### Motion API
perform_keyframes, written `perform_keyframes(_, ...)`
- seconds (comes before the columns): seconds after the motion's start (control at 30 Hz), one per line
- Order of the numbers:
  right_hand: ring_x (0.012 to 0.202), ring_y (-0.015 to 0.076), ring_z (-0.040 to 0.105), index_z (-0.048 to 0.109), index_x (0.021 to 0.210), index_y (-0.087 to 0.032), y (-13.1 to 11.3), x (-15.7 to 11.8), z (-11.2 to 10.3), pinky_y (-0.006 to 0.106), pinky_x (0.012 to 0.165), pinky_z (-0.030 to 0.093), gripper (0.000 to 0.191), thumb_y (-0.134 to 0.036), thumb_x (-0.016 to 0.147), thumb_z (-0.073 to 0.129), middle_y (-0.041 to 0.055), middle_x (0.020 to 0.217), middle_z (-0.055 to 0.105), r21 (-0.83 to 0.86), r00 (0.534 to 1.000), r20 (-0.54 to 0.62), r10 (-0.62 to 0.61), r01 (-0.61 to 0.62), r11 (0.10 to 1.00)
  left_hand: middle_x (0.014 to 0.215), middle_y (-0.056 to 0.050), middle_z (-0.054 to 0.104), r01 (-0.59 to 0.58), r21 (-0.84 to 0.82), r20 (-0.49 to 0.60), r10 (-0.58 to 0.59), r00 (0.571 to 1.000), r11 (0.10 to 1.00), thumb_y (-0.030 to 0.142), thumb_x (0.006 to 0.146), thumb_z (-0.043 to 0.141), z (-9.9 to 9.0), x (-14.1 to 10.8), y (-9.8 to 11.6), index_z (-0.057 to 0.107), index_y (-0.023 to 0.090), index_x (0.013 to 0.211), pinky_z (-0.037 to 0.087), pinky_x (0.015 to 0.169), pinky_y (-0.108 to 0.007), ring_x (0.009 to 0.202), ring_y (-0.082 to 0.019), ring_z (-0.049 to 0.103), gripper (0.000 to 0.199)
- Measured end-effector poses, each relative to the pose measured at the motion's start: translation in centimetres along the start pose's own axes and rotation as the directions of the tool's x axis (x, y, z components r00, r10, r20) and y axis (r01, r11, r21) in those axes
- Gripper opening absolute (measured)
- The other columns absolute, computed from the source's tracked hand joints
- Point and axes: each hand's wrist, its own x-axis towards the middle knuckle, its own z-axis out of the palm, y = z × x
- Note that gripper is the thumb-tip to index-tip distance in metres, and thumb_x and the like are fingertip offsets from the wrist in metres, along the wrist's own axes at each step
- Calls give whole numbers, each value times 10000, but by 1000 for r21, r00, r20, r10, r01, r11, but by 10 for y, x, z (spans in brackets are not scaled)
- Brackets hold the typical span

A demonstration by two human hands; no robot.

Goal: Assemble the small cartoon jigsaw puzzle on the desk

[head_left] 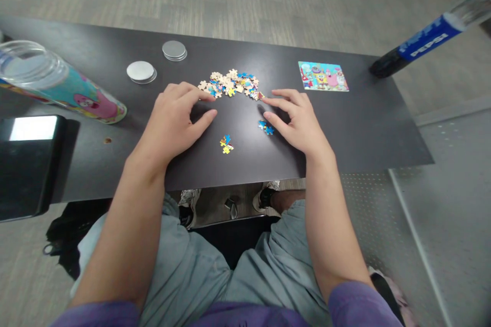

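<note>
A heap of jigsaw puzzle pieces [232,83] lies at the middle of the dark table, some face up, others showing plain backs. My left hand [178,117] rests at the heap's left end, fingers apart, index fingertip by the pieces. At the right end, my right hand [293,115] is spread with its index fingertip touching or just beside a piece. Below its thumb lie a few blue pieces [266,127]. Nearer me sits a small yellow and blue cluster of pieces [226,144]. A colourful picture card [324,76] lies beyond my right hand.
On the left stand a clear-topped cartoon canister [88,92] and a black tablet-like device [28,163]. Two stacks of round discs, one nearer [140,71] and one farther [174,50], lie behind my left hand. A Pepsi bottle [425,41] stands at the table's [368,133] right end.
</note>
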Motion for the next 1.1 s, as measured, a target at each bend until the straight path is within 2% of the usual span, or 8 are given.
perform_keyframes(0.13, 1583, 492, 756, 974, 1559, -379, -1, -1, 5, 771, 1317, 551, 463, -660, 1287, 727, 107, 1720, 888, -46, 999, 35, 27, -26, 999, 1370, -124, 875, -33, -51, -11, 33, 999, 998, 425, 1185, 733, -1, 0, -1, 864, 328, 1335, 638, 1250, -727, 1351, -449, 805, 222)
perform_keyframes(0.37, 1505, 449, 817, 994, 1401, -430, -13, -9, -1, 739, 1320, 508, 338, -638, 1284, 754, 44, 1590, 956, 25, 998, 63, 18, -20, 999, 1377, -119, 868, -18, -90, 15, 20, 1000, 996, 439, 1163, 737, 0, 0, 0, 861, 334, 1334, 636, 1268, -720, 1357, -447, 789, 236)
perform_keyframes(0.53, 1511, 463, 794, 913, 1603, -392, -11, -11, -3, 707, 1298, 519, 454, -645, 1258, 763, 101, 1614, 925, 60, 996, -36, 87, -84, 995, 1399, -120, 869, 8, -72, 64, -3, 998, 997, 468, 1163, 715, -3, 2, 1, 853, 320, 1338, 646, 1269, -710, 1350, -442, 789, 267)
perform_keyframes(0.6, 1484, 464, 784, 919, 1593, -394, -10, -11, -3, 709, 1279, 517, 436, -619, 1271, 730, 118, 1599, 907, 21, 992, -59, 116, -115, 993, 1399, -117, 869, 22, -73, 84, -16, 996, 997, 459, 1155, 727, -5, 2, 1, 851, 326, 1331, 648, 1275, -715, 1360, -444, 789, 254)
perform_keyframes(0.83, 1479, 445, 760, 948, 1540, -469, -14, -11, -1, 735, 1296, 484, 366, -579, 1301, 693, 96, 1629, 872, -58, 996, 37, 82, -80, 995, 1397, -116, 873, 39, -80, 107, -30, 994, 996, 482, 1147, 716, -6, 3, 1, 844, 330, 1303, 652, 1265, -682, 1368, -435, 795, 253)
perform_keyframes(1.0, 1512, 462, 729, 995, 1187, -419, -13, -11, -2, 747, 1307, 467, 323, -606, 1279, 747, 66, 1640, 874, -39, 996, 36, 85, -84, 996, 1373, -115, 878, 34, -93, 88, -26, 996, 995, 462, 1142, 713, -4, 2, 4, 851, 331, 1284, 651, 1248, -680, 1336, -435, 794, 238)
perform_keyframes(1.07, 1529, 465, 723, 976, 1177, -401, -13, -11, -2, 743, 1312, 471, 324, -621, 1274, 758, 72, 1631, 876, -32, 994, 28, 103, -102, 994, 1360, -113, 876, 36, -102, 80, -27, 996, 994, 454, 1138, 713, -3, 2, 5, 856, 333, 1279, 655, 1244, -685, 1331, -438, 795, 234)
perform_keyframes(1.1, 1532, 464, 724, 974, 1253, -409, -13, -11, -2, 740, 1313, 478, 305, -623, 1275, 758, 78, 1629, 876, -34, 994, 28, 109, -108, 994, 1352, -114, 876, 35, -103, 79, -27, 997, 994, 453, 1137, 713, -2, 2, 6, 857, 330, 1277, 656, 1240, -690, 1325, -440, 796, 236)
